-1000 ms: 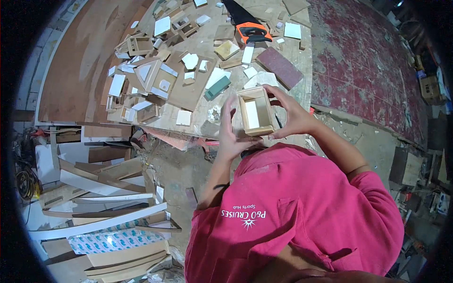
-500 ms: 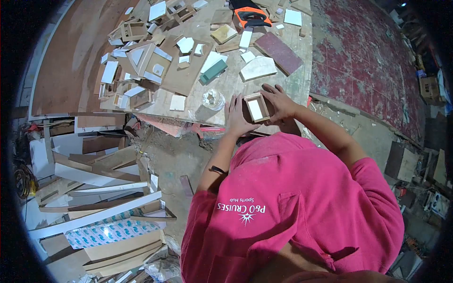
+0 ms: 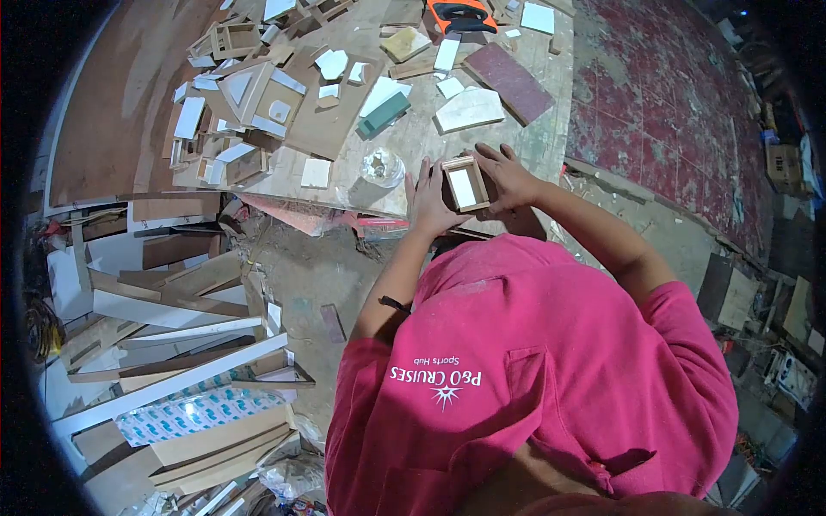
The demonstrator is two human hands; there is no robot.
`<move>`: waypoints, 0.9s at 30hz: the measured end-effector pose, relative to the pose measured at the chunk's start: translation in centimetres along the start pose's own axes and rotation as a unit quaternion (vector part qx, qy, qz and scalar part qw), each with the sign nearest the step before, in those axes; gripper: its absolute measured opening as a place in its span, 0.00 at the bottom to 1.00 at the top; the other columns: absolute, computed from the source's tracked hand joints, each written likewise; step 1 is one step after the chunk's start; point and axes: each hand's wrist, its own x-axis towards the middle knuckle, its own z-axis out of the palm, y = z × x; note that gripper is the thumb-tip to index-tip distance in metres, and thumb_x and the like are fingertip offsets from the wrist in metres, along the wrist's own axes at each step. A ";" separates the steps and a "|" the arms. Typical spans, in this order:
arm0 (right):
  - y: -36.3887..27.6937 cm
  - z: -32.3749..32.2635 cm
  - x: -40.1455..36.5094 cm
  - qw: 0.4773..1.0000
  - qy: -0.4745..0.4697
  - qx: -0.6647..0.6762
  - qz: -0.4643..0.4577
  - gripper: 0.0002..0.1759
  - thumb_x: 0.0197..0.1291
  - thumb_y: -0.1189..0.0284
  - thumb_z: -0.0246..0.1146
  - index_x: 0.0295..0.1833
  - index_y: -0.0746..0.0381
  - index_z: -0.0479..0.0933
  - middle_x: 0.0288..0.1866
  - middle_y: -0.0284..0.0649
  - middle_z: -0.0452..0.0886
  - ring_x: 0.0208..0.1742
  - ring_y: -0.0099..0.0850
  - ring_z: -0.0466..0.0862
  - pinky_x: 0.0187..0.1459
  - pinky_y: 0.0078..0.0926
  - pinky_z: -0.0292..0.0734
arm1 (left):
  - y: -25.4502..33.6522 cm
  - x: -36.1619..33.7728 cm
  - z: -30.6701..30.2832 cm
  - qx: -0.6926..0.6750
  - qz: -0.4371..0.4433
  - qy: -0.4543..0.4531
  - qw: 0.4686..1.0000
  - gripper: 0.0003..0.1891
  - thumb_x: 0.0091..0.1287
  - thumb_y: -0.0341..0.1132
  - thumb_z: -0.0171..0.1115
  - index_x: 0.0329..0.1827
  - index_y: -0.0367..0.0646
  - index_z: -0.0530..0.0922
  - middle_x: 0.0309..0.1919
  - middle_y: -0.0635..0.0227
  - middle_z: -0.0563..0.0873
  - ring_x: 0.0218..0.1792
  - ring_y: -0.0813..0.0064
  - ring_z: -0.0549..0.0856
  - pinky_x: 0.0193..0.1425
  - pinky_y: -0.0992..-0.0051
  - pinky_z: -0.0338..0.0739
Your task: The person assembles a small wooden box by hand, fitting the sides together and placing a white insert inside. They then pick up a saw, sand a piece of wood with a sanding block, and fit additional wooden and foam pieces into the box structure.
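Observation:
A small open wooden box (image 3: 452,186) with a white bottom rests on the worktable near its front edge. My left hand (image 3: 428,201) lies along the left side of the box, fingers stretched away from me and thumb by the near end. On the other side, my right hand (image 3: 511,179) curves around the right wall with its fingers bent. The box is held between both hands; the exact fingertip contact is partly hidden. Left of my left hand stands a clear plastic jar (image 3: 383,168). A white-faced board (image 3: 469,110) lies beyond the box.
Wood pieces and small frames (image 3: 262,99) crowd the left of the worktable (image 3: 340,191). An orange-handled saw (image 3: 462,15), a green block (image 3: 384,115) and a reddish board (image 3: 509,82) lie farther back. Scrap boards (image 3: 185,370) fill the floor at left.
The view has shifted slightly, so the table items sit a little higher and farther left. Both hands remain around the box, which keeps its place on the table.

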 end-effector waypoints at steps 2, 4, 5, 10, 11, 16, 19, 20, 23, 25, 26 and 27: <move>0.0 0.2 0.0 1.000 -0.003 -0.020 0.008 0.67 0.21 0.53 0.74 0.71 0.64 0.49 0.69 0.55 0.57 0.74 0.46 0.51 0.68 0.58 0.42 | 0.1 0.0 0.0 0.011 -0.005 -0.005 1.000 0.62 0.29 0.58 0.76 0.70 0.42 0.54 0.68 0.56 0.62 0.73 0.64 0.51 0.73 0.55 0.34; -0.4 -0.6 0.0 1.000 -0.016 -0.007 0.007 0.67 0.22 0.53 0.74 0.71 0.64 0.48 0.70 0.54 0.57 0.74 0.47 0.51 0.69 0.56 0.42 | 0.2 0.0 -0.2 0.013 -0.008 -0.018 1.000 0.63 0.30 0.58 0.76 0.70 0.42 0.53 0.68 0.56 0.61 0.73 0.64 0.51 0.73 0.55 0.34; -0.6 -1.0 0.0 1.000 -0.028 0.005 0.006 0.68 0.23 0.53 0.74 0.72 0.65 0.47 0.70 0.54 0.57 0.74 0.47 0.50 0.69 0.55 0.41 | 0.3 0.0 -0.3 0.014 -0.008 -0.017 1.000 0.63 0.30 0.58 0.76 0.70 0.42 0.53 0.68 0.56 0.61 0.73 0.64 0.51 0.73 0.55 0.34; 0.4 -4.3 2.7 0.993 -0.071 0.084 0.034 0.53 0.33 0.57 0.71 0.69 0.59 0.58 0.56 0.54 0.73 0.59 0.48 0.71 0.57 0.43 0.64 | 0.2 -0.2 -0.2 -0.010 -0.008 0.005 1.000 0.63 0.30 0.57 0.76 0.71 0.42 0.51 0.68 0.56 0.61 0.73 0.64 0.51 0.73 0.55 0.34; -0.2 -4.9 3.5 0.984 -0.070 0.133 0.096 0.46 0.37 0.58 0.70 0.66 0.58 0.64 0.48 0.53 0.78 0.50 0.48 0.78 0.50 0.40 0.71 | 0.2 -0.2 -0.2 -0.010 -0.008 0.005 1.000 0.63 0.30 0.57 0.76 0.71 0.42 0.51 0.68 0.56 0.61 0.73 0.64 0.51 0.73 0.55 0.34; -1.4 -2.9 5.9 0.999 -0.035 -0.027 -0.019 0.20 0.43 0.63 0.66 0.45 0.56 0.79 0.29 0.48 0.80 0.33 0.49 0.79 0.35 0.44 0.72 | -0.1 -0.2 -0.2 -0.003 0.019 0.013 1.000 0.64 0.30 0.55 0.76 0.71 0.38 0.50 0.68 0.54 0.62 0.73 0.61 0.51 0.73 0.53 0.35; -0.8 -2.0 7.0 0.993 -0.014 -0.077 -0.089 0.13 0.42 0.67 0.64 0.37 0.56 0.80 0.26 0.47 0.79 0.30 0.50 0.79 0.33 0.45 0.72 | -0.1 -0.3 -0.2 0.002 0.017 0.013 1.000 0.64 0.30 0.54 0.76 0.71 0.37 0.50 0.68 0.54 0.61 0.73 0.61 0.50 0.73 0.54 0.35; -0.6 -2.2 7.0 0.993 -0.011 -0.060 -0.106 0.11 0.41 0.68 0.63 0.35 0.57 0.80 0.26 0.47 0.79 0.30 0.50 0.79 0.32 0.44 0.72 | -0.1 -0.3 -0.2 0.001 0.016 0.013 1.000 0.64 0.30 0.54 0.76 0.71 0.37 0.50 0.68 0.54 0.61 0.73 0.61 0.50 0.73 0.54 0.35; -0.6 -2.7 7.4 0.991 -0.024 -0.044 -0.127 0.08 0.41 0.70 0.61 0.31 0.58 0.79 0.26 0.48 0.79 0.29 0.50 0.78 0.32 0.43 0.72 | 0.1 -0.3 -0.4 -0.001 0.011 0.005 1.000 0.64 0.30 0.54 0.76 0.71 0.36 0.50 0.69 0.52 0.60 0.73 0.62 0.50 0.73 0.55 0.35; -0.6 -3.1 7.8 0.989 -0.039 -0.043 -0.134 0.07 0.42 0.71 0.61 0.30 0.59 0.78 0.26 0.49 0.79 0.29 0.50 0.78 0.31 0.43 0.71 | 0.0 -0.4 -0.4 0.022 0.000 -0.011 1.000 0.63 0.31 0.54 0.77 0.71 0.40 0.51 0.69 0.54 0.59 0.73 0.64 0.50 0.74 0.57 0.35; -0.4 -3.4 7.9 0.990 -0.049 -0.013 -0.134 0.08 0.42 0.71 0.61 0.31 0.59 0.79 0.26 0.49 0.79 0.29 0.50 0.77 0.31 0.42 0.71 | -0.1 -0.5 -0.4 0.022 -0.001 -0.010 1.000 0.63 0.31 0.54 0.77 0.71 0.40 0.51 0.69 0.54 0.59 0.73 0.64 0.50 0.74 0.57 0.35; -0.3 -3.6 8.0 0.989 -0.058 0.017 -0.134 0.09 0.41 0.71 0.61 0.32 0.59 0.79 0.27 0.50 0.78 0.29 0.50 0.77 0.31 0.42 0.71 | -0.2 -0.5 -0.3 0.021 0.010 -0.004 1.000 0.63 0.31 0.53 0.77 0.71 0.40 0.52 0.69 0.55 0.60 0.73 0.64 0.50 0.74 0.57 0.35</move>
